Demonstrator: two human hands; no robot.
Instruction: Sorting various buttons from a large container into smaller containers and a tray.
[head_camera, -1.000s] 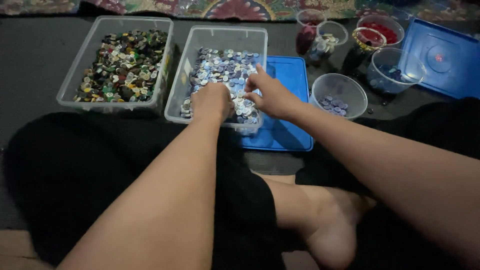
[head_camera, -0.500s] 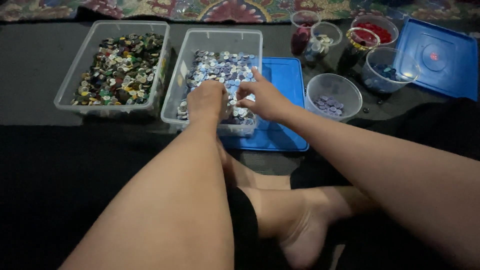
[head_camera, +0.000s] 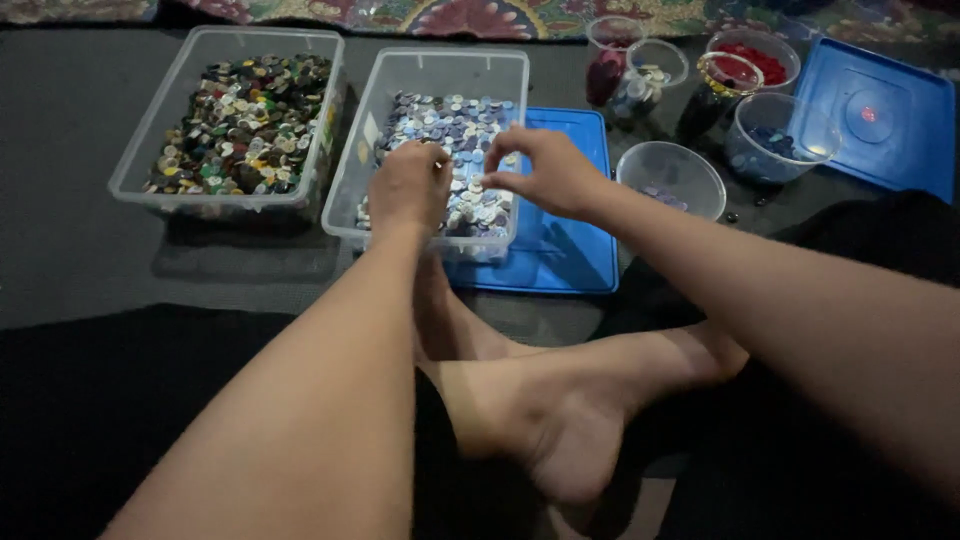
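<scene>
A clear plastic bin (head_camera: 445, 55) holds a heap of pale white and lilac buttons (head_camera: 450, 120). My left hand (head_camera: 408, 185) rests on the near end of that heap with its fingers curled down into the buttons. My right hand (head_camera: 545, 170) hovers just over the bin's right side, thumb and forefinger pinched together on what looks like one small pale button. A second clear bin (head_camera: 230, 40) to the left is filled with mixed dark, green and yellow buttons (head_camera: 240, 120).
A blue lid (head_camera: 560, 260) lies under the pale bin's right side, with a clear bowl (head_camera: 670, 175) next to it. Several cups and bowls (head_camera: 755, 60) and another blue lid (head_camera: 880, 115) stand at the back right. My bare foot (head_camera: 560, 420) lies in front.
My right hand has lifted off the button heap into a pinch above it. My left hand stays on the pile. The view has tilted down, showing more of my foot.
</scene>
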